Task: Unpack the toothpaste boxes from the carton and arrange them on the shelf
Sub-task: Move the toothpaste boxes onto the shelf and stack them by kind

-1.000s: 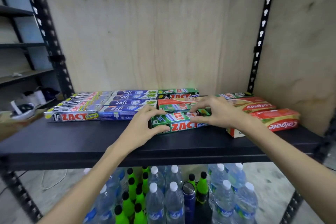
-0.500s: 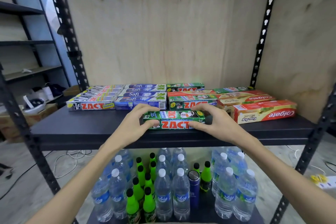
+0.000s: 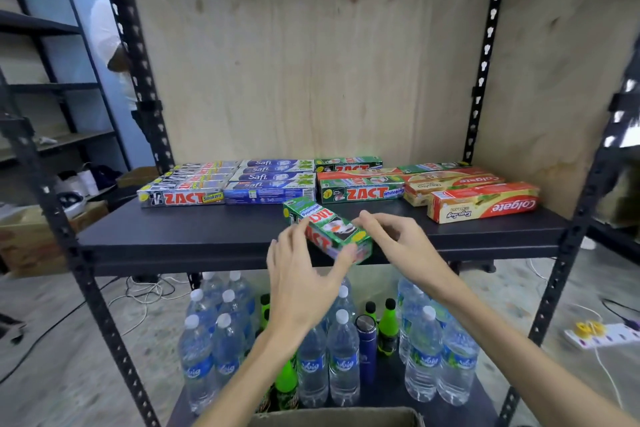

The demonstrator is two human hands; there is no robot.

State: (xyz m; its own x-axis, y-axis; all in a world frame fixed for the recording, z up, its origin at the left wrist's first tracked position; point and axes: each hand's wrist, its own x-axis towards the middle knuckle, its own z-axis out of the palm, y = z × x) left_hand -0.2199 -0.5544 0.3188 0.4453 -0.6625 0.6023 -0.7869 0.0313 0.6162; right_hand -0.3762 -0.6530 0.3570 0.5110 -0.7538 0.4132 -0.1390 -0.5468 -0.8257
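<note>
Now the left hand (image 3: pixel 300 282) pinches the near end of the green Zact box (image 3: pixel 327 231), which a moment ago lay crosswise and has swung round, so it looks set for re-placing. Its long axis runs front to back, angled left, over the shelf (image 3: pixel 173 239) front edge. The right hand (image 3: pixel 398 241), fingers curled, touches its right side.

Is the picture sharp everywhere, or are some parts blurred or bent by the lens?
Head view: the row of toothpaste boxes at the back reads sharply; the green Zact box held by the left hand and right hand is slightly motion-blurred; the shelf uprights bow outward from wide-angle distortion; the right edge smears.
</note>
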